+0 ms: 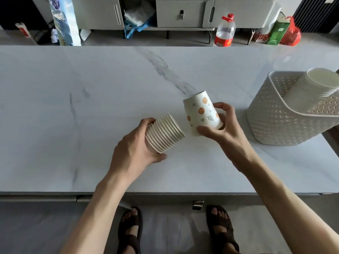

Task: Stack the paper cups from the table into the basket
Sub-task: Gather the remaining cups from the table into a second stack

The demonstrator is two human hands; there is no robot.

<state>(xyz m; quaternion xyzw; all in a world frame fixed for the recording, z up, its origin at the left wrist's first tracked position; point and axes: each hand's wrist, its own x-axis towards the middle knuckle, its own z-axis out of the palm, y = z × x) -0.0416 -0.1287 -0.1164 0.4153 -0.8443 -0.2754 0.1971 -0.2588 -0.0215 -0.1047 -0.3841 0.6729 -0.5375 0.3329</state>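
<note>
My left hand (135,149) grips a nested stack of paper cups (165,133), tilted so its rims point up and to the right. My right hand (222,129) holds a single white paper cup (200,112) printed with orange dots and leaves, its closed base pointing up and away. The single cup sits just right of the stack's rims, a small gap between them. Both are held above the marble table (91,107). At the right edge stands a cream perforated basket (278,123) with another tall stack of cups (315,88) leaning inside it.
Beyond the table's far edge are a plastic bottle with a red cap (225,31), a red bag and green carton (283,32), a blue bag (137,21) and grey cabinets. My sandalled feet show below the near edge.
</note>
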